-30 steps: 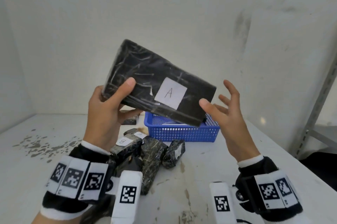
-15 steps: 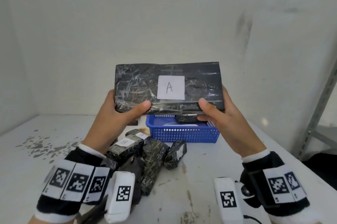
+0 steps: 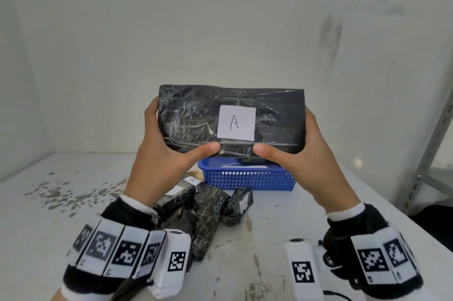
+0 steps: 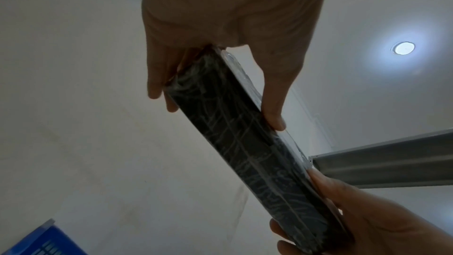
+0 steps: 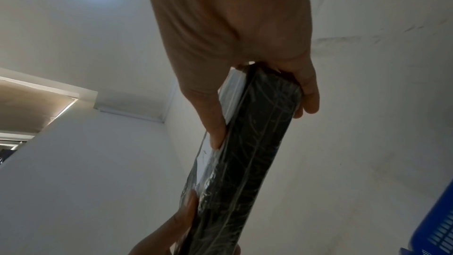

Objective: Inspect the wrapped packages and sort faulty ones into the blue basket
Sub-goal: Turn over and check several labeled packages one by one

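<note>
I hold a flat black package [image 3: 196,114] wrapped in clear film upright in front of me, its white label marked "A" [image 3: 236,122] facing me. My left hand [image 3: 164,151] grips its left end, thumb on the front lower edge, fingers behind. My right hand [image 3: 294,153] grips the right end the same way. The left wrist view shows the package [image 4: 245,143] edge-on between thumb and fingers; so does the right wrist view, package [image 5: 247,162]. The blue basket [image 3: 247,178] stands on the table behind and below the package, with dark items inside.
Several more black wrapped packages [image 3: 208,212] lie in a heap on the white stained table [image 3: 61,202], left of and in front of the basket. A metal shelf upright [image 3: 431,143] rises at the right. A white wall stands close behind.
The package went from tilted in my left hand alone to level and upright. My right hand took hold of its right end, and both thumbs slid toward the middle.
</note>
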`<state>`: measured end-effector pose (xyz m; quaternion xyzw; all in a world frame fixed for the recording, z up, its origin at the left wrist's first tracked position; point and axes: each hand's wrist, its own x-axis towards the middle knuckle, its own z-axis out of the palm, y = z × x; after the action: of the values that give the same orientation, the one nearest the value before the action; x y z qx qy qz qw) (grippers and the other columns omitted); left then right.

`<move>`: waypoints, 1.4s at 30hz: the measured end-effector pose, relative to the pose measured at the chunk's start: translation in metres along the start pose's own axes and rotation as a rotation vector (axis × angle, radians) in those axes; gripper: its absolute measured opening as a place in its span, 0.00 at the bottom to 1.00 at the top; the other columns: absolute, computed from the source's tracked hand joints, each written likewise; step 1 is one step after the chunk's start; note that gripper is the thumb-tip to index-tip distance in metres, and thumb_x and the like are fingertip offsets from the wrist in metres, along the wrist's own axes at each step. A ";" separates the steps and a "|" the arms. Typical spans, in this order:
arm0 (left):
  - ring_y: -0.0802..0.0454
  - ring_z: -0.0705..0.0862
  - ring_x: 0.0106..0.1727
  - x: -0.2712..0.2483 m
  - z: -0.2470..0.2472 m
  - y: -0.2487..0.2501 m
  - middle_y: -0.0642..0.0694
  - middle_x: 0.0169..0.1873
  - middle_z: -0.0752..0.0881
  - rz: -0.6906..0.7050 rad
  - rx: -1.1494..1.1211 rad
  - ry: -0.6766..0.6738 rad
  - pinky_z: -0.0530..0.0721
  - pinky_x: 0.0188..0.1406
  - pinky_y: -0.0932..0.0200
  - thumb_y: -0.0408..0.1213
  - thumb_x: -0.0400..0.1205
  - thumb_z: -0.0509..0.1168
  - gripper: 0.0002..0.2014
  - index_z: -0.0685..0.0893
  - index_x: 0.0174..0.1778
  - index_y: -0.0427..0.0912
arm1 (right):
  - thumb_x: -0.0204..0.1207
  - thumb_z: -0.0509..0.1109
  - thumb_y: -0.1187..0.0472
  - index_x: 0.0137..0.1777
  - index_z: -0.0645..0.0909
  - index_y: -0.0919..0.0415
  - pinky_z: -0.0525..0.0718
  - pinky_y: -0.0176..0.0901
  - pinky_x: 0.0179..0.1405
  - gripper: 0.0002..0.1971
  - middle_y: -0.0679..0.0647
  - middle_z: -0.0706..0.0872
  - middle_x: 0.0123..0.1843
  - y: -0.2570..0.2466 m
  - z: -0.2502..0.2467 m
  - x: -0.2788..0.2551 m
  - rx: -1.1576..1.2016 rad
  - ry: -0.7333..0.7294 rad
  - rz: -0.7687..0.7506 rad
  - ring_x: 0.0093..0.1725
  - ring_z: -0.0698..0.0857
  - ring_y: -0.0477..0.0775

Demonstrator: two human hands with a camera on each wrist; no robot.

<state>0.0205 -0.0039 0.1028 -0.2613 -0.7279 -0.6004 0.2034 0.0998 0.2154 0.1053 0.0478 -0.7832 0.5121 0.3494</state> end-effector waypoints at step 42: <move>0.34 0.91 0.49 0.044 -0.033 -0.047 0.34 0.53 0.90 -0.399 -0.501 -0.050 0.90 0.51 0.41 0.51 0.78 0.70 0.32 0.74 0.70 0.30 | 0.86 0.65 0.48 0.76 0.63 0.44 0.90 0.58 0.60 0.22 0.54 0.87 0.63 0.004 0.063 0.054 0.366 0.119 0.374 0.58 0.90 0.54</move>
<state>-0.0438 -0.0372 0.1006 -0.1700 -0.5991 -0.7824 -0.0073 0.0257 0.1798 0.1194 -0.0658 -0.6508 0.7027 0.2798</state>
